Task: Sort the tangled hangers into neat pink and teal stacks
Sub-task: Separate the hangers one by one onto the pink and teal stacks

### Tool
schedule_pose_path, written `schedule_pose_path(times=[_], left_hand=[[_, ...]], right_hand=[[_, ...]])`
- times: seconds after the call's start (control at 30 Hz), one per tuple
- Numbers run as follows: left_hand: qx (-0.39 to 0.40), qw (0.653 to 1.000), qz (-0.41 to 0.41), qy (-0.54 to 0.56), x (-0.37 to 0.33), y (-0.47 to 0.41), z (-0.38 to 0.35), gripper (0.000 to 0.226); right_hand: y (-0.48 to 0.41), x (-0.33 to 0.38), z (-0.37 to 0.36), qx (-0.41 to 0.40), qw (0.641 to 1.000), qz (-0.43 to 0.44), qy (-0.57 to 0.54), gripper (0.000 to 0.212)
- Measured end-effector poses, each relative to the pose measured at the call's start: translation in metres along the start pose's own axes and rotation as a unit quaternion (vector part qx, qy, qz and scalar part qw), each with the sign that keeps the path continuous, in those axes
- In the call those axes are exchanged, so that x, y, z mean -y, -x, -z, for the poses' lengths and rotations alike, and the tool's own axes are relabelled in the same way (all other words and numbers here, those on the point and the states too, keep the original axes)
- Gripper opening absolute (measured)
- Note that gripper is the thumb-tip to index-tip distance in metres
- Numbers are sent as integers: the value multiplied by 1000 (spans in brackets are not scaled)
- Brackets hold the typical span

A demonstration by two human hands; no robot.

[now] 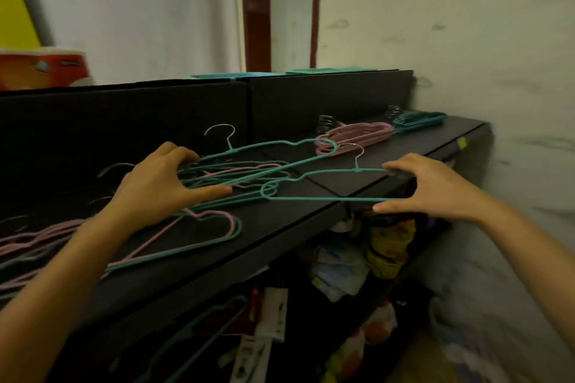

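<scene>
A tangle of pink and teal hangers [236, 174] lies on the dark shelf top [311, 218]. My left hand [158, 180] grips several of them at the tangle's left end. My right hand [435, 186] holds the right end of one teal hanger [317, 198], fingers on its upper arm and thumb under its bottom bar; its left end still overlaps the tangle. Farther back on the right lie a neat pink stack [354, 135] and, beyond it, a teal stack [418, 121]. More pink and teal hangers [46, 239] lie at the left under my forearm.
A black panel [124, 121] stands behind the shelf top, with teal sheets [326, 71] on it. Below the shelf edge sit clothes and packets [357, 261] and a teal hanger [199, 329]. A white wall [466, 56] closes the right side; an orange box [43, 67] is at far left.
</scene>
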State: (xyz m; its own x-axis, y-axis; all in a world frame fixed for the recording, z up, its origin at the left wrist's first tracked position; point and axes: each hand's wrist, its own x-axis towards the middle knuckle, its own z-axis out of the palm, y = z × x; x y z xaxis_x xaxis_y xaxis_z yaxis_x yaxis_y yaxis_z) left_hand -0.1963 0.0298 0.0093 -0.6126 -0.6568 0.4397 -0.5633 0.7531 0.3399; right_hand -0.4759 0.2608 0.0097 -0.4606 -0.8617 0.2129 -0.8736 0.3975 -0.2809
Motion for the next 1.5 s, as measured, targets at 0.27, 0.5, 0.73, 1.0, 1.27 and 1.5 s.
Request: schedule_pose_path(times=[0.27, 0.5, 0.73, 1.0, 1.27, 1.5], left_hand=[[24, 999, -30, 11, -101, -53, -75, 98], [42, 998, -53, 2, -158, -112, -127, 91], [34, 995, -90, -15, -211, -183, -188, 94], [31, 996, -81, -35, -265, -273, -243, 98], [47, 995, -61, -58, -306, -346, -293, 101], [49, 995, -37, -79, -337, -394, -344, 100]], right_hand=[[4, -129, 23, -40, 998, -39, 11, 117], [-8, -214, 37, -56, 995, -77, 7, 91], [-31, -299, 48, -68, 992, -104, 1, 128], [-89, -406, 81, -91, 987, -130, 12, 121], [-131, -500, 121, -135, 980, -146, 12, 128], [-185, -560, 137, -148, 982, -118, -19, 127]])
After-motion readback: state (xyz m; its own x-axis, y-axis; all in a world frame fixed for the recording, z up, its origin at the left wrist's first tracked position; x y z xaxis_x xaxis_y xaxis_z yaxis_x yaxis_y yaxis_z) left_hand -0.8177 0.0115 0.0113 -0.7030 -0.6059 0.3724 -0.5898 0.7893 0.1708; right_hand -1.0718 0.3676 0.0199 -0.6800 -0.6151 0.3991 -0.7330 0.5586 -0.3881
